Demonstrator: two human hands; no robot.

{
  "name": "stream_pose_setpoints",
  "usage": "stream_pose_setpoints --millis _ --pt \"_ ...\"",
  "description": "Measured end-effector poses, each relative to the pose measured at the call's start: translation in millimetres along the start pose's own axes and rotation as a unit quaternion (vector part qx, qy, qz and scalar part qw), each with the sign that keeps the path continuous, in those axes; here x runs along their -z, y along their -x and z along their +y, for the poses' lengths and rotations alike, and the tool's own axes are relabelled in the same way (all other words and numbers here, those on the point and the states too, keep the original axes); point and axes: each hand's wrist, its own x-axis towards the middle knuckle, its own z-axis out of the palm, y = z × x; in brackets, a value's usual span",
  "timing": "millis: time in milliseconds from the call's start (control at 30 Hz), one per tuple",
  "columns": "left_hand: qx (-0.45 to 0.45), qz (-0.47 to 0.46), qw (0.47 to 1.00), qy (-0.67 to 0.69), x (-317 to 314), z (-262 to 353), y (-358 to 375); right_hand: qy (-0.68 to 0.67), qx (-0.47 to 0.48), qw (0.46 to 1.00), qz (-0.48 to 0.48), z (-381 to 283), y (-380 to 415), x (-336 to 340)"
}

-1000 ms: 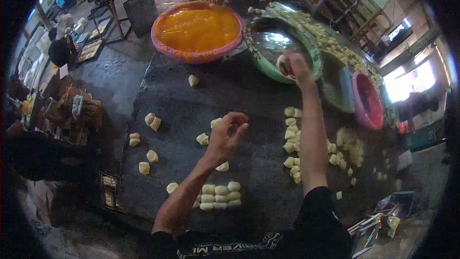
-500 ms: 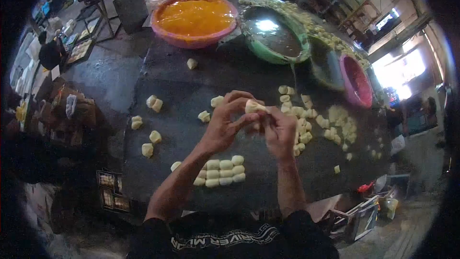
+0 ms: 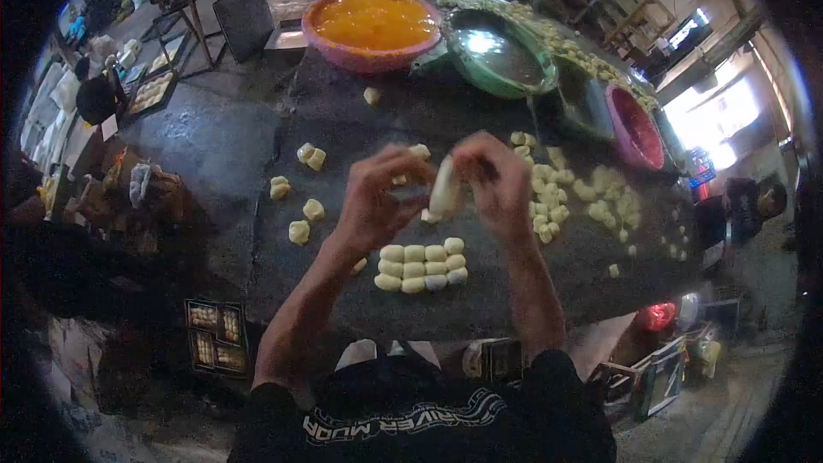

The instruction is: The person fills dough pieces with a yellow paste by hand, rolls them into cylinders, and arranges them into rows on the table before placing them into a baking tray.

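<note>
A pale, elongated piece of dough (image 3: 445, 192) hangs between my hands above the table, blurred by motion. My right hand (image 3: 495, 178) pinches its upper end between thumb and fingers. Curved around a gap, the fingers of my left hand (image 3: 382, 193) stand apart, with their tips right at the dough's left edge. Below both hands, several smooth dough balls (image 3: 413, 269) lie in tight rows. To the right of my right hand is a loose cluster of dough pieces (image 3: 549, 197). A few more dough pieces (image 3: 313, 209) lie left of my left hand.
On the dark table (image 3: 343, 133), a pink basin (image 3: 373, 58) of orange filling stands at the back. Beside it are a green basin (image 3: 506, 84) and another pink basin (image 3: 634, 129). Filled trays (image 3: 214, 334) sit low at left. A person (image 3: 754, 206) is at far right.
The dough has gone from a small lump pinched by both hands to a longer piece hanging from my right hand. My left fingers have spread, and the view has shifted.
</note>
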Motion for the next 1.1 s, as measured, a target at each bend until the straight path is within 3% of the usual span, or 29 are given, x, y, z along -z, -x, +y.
stream_pose_setpoints --millis 33,67,100,133,167,200,233,267,300,367,400,433,467,500,667,733,800,833,867,900,933,967,1033,1067,1100 --pt "-0.008 0.031 0.998 -0.05 -1.5 2.0 1.6 0.003 -0.006 1.0 -0.002 5.9 7.4 -1.9" --pt "-0.072 0.038 0.991 -0.109 -2.4 -1.6 -0.7 -0.041 -0.11 0.991 -0.061 19.1 13.9 -4.8" --pt "-0.076 0.041 0.99 -0.109 -4.4 -4.6 -3.0 -0.082 -0.207 0.968 -0.12 23.0 9.6 -5.4" --pt "-0.108 0.064 0.988 -0.094 -8.7 -6.9 -2.8 -0.118 -0.233 0.963 -0.059 20.3 13.6 0.6" --pt "-0.137 0.083 0.984 -0.078 -13.8 -7.8 -0.6 -0.117 -0.234 0.963 -0.059 22.5 15.9 3.8" --pt "-0.136 0.083 0.984 -0.076 -19.1 -3.1 0.6 -0.201 -0.168 0.965 0.001 26.4 17.4 7.0" --pt "-0.068 0.085 0.994 -0.018 -25.0 2.4 -0.3 -0.283 -0.097 0.952 0.06 31.8 16.7 10.8" --pt "0.003 0.086 0.995 0.041 -30.4 5.7 -3.5 -0.283 -0.105 0.953 0.02 37.7 20.0 14.6" --pt "0.008 0.084 0.996 0.041 -35.2 5.2 -7.2 -0.285 -0.11 0.952 0.021 38.9 21.5 15.7" --pt "0.192 0.066 0.97 0.132 -46.0 0.4 -18.4 -0.145 -0.137 0.979 0.048 41.1 17.9 18.7" --pt "0.25 0.105 0.936 0.223 -55.7 -9.3 -22.4 -0.146 -0.141 0.978 0.048 48.3 14.8 21.5" --pt "0.254 0.104 0.936 0.222 -60.9 -20.6 -24.5 -0.026 0.014 1.0 0.004 56.7 11.8 23.7" --pt "0.306 0.114 0.9 0.288 -63.8 -32.6 -27.1 0.094 0.17 0.98 -0.041 66.4 7.8 26.1" --pt "0.356 0.122 0.857 0.352 -67.1 -40.9 -29.6 0.09 0.165 0.981 -0.041 80.8 7.5 28.9" --pt "0.375 0.097 0.831 0.4 -103.4 -64.9 -35.4 0.114 0.128 0.985 -0.032 150.8 2.6 31.7" --pt "0.323 0.073 0.932 0.15 -116.3 -62.2 -33.8 0.122 0.128 0.983 -0.053 165.7 1.9 28.8" --pt "0.332 0.103 0.927 0.142 -127.4 -77.0 -28.0 -0.035 -0.124 0.991 -0.027 172.5 10.0 24.7" --pt "0.334 0.13 0.924 0.135 -132.8 -84.9 -24.0 -0.037 -0.129 0.99 -0.03 184.1 17.3 20.1" --pt "0.338 0.131 0.922 0.136 -135.8 -92.8 -21.6 -0.069 -0.192 0.976 -0.08 201.9 28.0 14.3" --pt "0.328 0.102 0.939 0.029 -137.1 -100.8 -19.6 -0.1 -0.253 0.954 -0.128 205.7 31.4 11.7" --pt "0.312 0.07 0.944 -0.077 -139.7 -106.6 -17.2 -0.099 -0.257 0.953 -0.128 206.8 36.8 12.0" --pt "0.312 0.07 0.944 -0.076 -143.3 -110.3 -15.2 -0.064 -0.306 0.944 -0.109 206.6 40.9 12.5" --pt "0.364 0.156 0.911 0.111 -145.9 -117.2 -14.4 -0.028 -0.348 0.933 -0.087 194.9 39.4 14.7" --pt "0.361 0.156 0.913 0.109 -145.1 -120.9 -15.1 -0.093 -0.341 0.935 -0.023 184.2 38.4 15.6" --pt "0.354 0.164 0.9 0.196 -144.6 -122.8 -14.6 -0.158 -0.334 0.929 0.041 177.2 38.6 15.2"
